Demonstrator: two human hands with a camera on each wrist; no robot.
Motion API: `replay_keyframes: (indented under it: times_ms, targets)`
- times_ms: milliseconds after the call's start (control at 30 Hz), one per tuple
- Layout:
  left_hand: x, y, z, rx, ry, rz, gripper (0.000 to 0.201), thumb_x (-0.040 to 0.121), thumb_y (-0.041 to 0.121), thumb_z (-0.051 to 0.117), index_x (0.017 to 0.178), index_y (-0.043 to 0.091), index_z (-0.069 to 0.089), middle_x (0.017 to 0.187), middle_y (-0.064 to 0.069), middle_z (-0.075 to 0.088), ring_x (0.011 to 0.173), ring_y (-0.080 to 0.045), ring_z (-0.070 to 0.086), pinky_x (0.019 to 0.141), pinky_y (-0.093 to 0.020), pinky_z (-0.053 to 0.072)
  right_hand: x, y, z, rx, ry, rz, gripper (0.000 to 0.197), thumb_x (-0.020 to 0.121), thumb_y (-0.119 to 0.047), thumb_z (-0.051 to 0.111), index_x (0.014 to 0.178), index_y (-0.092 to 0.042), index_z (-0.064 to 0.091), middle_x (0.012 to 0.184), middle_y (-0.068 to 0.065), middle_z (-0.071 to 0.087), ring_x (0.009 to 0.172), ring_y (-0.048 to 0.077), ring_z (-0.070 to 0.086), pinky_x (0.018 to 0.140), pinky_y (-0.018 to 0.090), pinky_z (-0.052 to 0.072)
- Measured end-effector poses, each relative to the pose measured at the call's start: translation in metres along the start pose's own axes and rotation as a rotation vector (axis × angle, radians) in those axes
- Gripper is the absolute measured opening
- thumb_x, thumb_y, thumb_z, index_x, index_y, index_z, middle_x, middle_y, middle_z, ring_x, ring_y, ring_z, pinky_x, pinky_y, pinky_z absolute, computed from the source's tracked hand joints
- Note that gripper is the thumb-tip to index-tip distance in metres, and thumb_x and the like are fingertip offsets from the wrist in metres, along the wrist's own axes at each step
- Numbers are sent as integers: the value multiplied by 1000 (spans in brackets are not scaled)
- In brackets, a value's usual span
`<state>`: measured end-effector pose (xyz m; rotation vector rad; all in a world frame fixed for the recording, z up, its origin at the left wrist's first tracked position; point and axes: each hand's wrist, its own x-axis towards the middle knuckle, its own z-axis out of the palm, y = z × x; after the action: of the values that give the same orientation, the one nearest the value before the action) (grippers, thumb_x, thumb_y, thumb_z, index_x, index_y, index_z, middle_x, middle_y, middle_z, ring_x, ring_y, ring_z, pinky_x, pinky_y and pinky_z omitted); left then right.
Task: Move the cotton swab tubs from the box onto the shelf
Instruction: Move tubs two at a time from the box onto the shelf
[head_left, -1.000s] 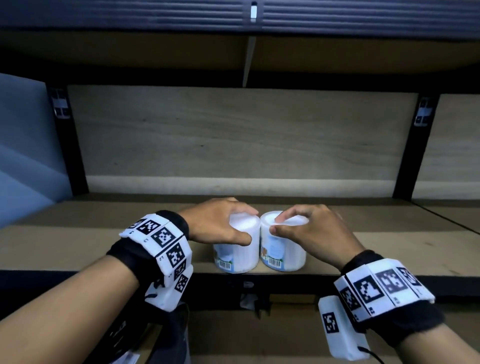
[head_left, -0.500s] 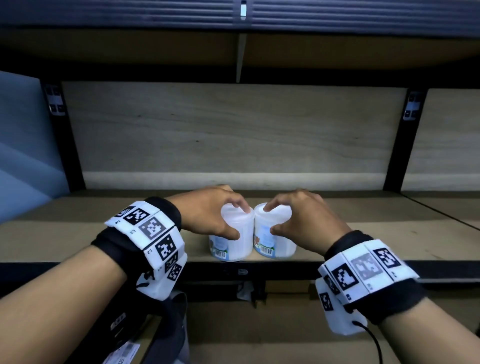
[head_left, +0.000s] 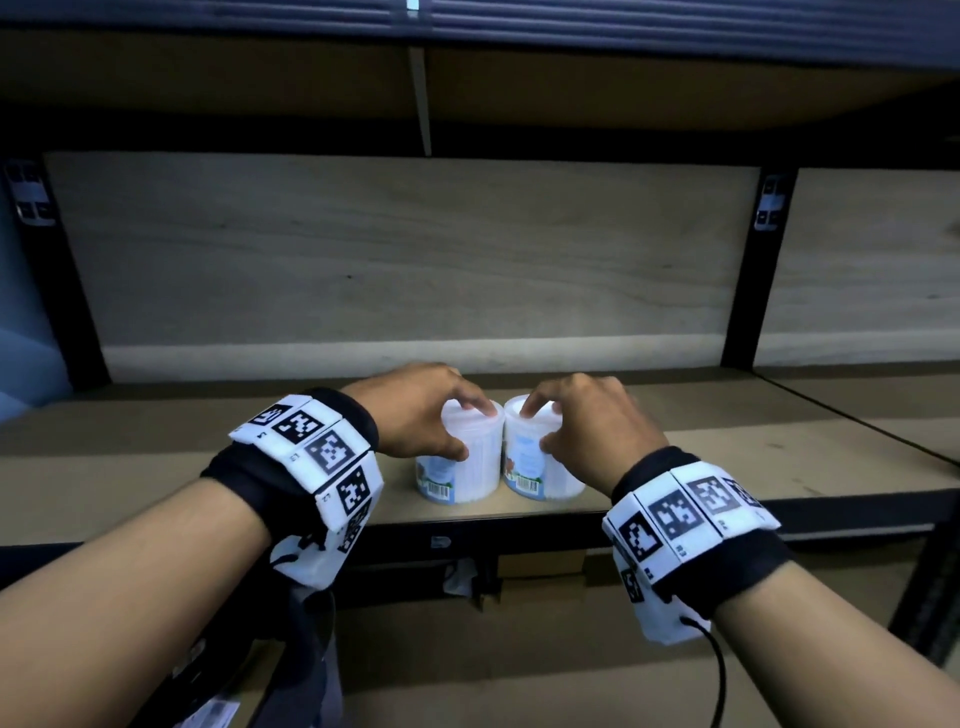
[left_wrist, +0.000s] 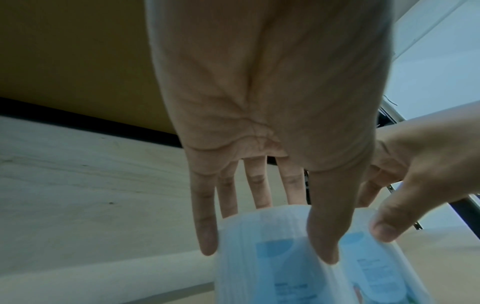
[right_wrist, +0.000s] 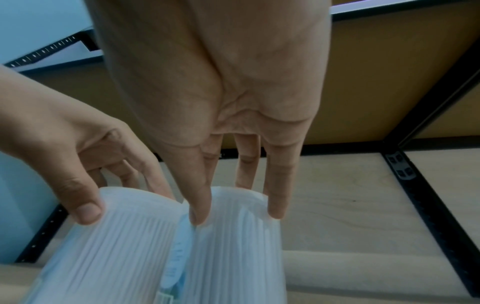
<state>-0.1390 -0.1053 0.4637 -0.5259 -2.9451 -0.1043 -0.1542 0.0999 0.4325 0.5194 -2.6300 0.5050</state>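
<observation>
Left hand (head_left: 415, 410), right hand (head_left: 592, 431) seemingly gripping tubs (head_left: 462, 467); shelf (head_left: 156, 457)

Both ribbed white plastic tubs (left_wrist: 272, 267) blur in the wrist views, label text unreadable, bases cut off.

Two cotton swab tubs (head_left: 460, 457) (head_left: 535, 457), two hands (head_left: 415, 410) (head_left: 597, 426), two wrist bands (head_left: 317, 457) (head_left: 685, 514), one shelf (head_left: 156, 457)

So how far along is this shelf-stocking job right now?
Two tubs already stand on the shelf near its front edge, side by side. The left hand grips the left tub and the right hand grips the right tub, so letting go is not yet done. The box is not in view, so I cannot tell how many remain.
</observation>
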Motion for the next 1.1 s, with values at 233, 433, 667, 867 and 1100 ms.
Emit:
replay_keyframes:
  times_ms: [233,433,667,867,1100]
  targets:
    - [62,32,11,-5,-17,91,54,77,35,77,129,37,60,124,10,62,105,-10,54,94,-27,45,16,53,-13,-57,-26,87,40,80,-2,67,99,-37,71,109,-1,68,104,20,62,82,28,49]
    - [110,54,20,-21,-20,128,55,76,33,79,128,35,62,123,8,64,110,-14,57,95,-28,46,35,95,-21,-116,-64,172,37,73,-9,77,94,-40,71,105,-3,69,101,22,64,82,26,48]
    - [154,60,30,-15,-29,123,57,75,31,80,129,32,61,124,9,65,114,-14,57,96,-28,46,63,125,-21,-136,-90,191,37,67,-13,86,92,-37,73,104,-7,70,98,18,64,83,26,51]
    - [184,55,36,-3,-13,95,57,77,31,79,131,32,60,126,9,62,119,-15,53,99,-27,44,90,138,-12,-124,-110,188,39,66,-7,84,93,-33,74,105,-2,71,97,19,66,85,28,54]
    - [218,48,37,-94,-50,8,61,70,21,84,128,29,65,125,6,66,114,-13,61,93,-21,45,135,143,-5,-152,-221,240,29,68,-12,79,65,-35,63,113,2,61,92,24,64,72,22,39]
